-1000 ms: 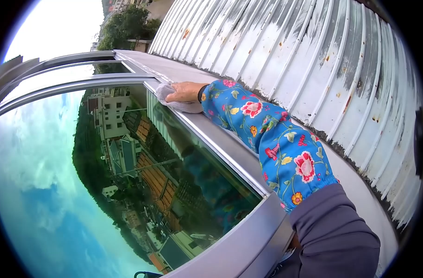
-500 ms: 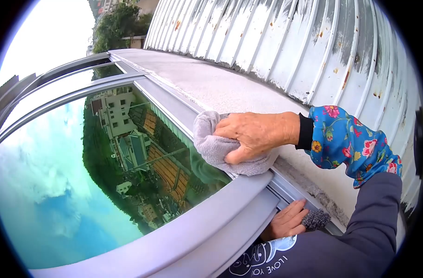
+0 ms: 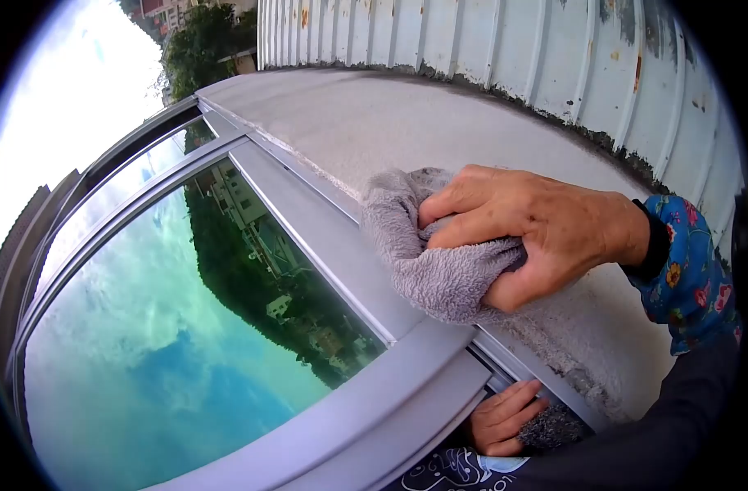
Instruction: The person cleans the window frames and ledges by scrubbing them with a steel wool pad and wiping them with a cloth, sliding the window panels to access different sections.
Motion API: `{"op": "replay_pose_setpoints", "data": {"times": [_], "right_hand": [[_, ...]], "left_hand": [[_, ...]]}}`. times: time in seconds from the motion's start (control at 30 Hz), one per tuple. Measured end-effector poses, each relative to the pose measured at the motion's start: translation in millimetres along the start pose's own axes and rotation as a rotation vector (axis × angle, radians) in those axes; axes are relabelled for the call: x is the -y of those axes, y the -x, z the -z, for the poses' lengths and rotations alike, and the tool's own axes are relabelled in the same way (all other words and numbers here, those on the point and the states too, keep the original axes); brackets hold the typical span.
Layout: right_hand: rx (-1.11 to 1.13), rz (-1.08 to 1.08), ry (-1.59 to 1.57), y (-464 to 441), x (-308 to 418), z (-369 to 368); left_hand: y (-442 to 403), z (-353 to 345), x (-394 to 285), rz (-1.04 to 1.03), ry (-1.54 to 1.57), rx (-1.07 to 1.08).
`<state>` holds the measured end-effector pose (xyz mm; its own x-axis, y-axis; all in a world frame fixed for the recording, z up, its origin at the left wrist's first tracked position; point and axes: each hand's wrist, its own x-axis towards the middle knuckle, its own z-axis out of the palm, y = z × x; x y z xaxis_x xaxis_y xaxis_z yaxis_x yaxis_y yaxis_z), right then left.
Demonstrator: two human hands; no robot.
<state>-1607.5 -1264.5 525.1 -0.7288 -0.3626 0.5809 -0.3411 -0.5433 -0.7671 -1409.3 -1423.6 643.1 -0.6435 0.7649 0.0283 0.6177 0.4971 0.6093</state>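
Note:
My right hand (image 3: 537, 225) is closed on a bunched grey towel (image 3: 447, 278), pressing it against the outer edge of the grey metal window frame (image 3: 333, 237) beside the rough ledge. Its fingers sink into the towel's folds, and the thumb lies along the near side. Lower down, my left hand (image 3: 505, 417) bends its fingers over the window frame's track; its wrist is hidden by the frame and clothing. Against those fingers sits a dark grey fuzzy piece (image 3: 554, 427), too unclear to name. Greenish window glass (image 3: 202, 327) reflects sky, buildings and a hillside.
A pale concrete ledge (image 3: 325, 102) runs along the frame, with crumbly mortar (image 3: 578, 360) near my hands. White ribbed metal sheeting (image 3: 472, 37) with rust spots rises beyond it. Trees (image 3: 202, 49) and buildings stand far off. My floral sleeve (image 3: 689, 270) crosses at the right.
My right hand and the towel have shifted slightly right, looking larger and closer. The fingers are bent more into the cloth. The view has tilted, and my left hand stays at the track.

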Motion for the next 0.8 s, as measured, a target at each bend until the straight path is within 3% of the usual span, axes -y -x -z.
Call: {"op": "replay_pose_setpoints", "data": {"times": [0.1,0.13,0.17,0.2,0.37,0.43,0.57,0.63,0.67,0.7,0.77,0.8], "right_hand": [[0.197,0.136,-0.003,-30,-3,-48],[0.308,-0.065,-0.171,-42,-2,-52],[0.229,0.110,-0.048,-57,-20,-58],[0.232,0.100,0.011,-76,-35,-60],[0.208,-0.104,0.619,-170,-81,-64],[0.181,-0.157,0.588,-179,-91,-65],[0.379,-0.175,0.602,-147,-57,-51],[0.350,-0.045,0.527,-107,-44,-48],[0.447,-0.028,0.558,-94,-30,-42],[0.435,0.020,0.560,-77,-16,-38],[0.527,-0.121,0.543,-56,15,-27],[0.449,-0.108,0.488,-49,23,-27]], "left_hand": [[0,6,-3,0.120,0.037,0.122],[2,1,-5,0.098,0.038,0.068],[5,-4,-6,0.075,0.037,0.014],[7,-9,-7,0.052,0.036,-0.039],[3,-18,-7,0.029,-0.031,-0.141],[2,-16,-9,0.047,-0.029,-0.126],[4,-13,0,-0.023,0.035,-0.110],[5,-18,3,-0.063,0.004,-0.176],[1,-15,3,-0.058,-0.006,-0.166],[-3,-4,5,-0.066,0.008,-0.062],[-2,-4,4,-0.024,-0.020,-0.057],[-7,2,3,0.006,-0.014,-0.006]]}}
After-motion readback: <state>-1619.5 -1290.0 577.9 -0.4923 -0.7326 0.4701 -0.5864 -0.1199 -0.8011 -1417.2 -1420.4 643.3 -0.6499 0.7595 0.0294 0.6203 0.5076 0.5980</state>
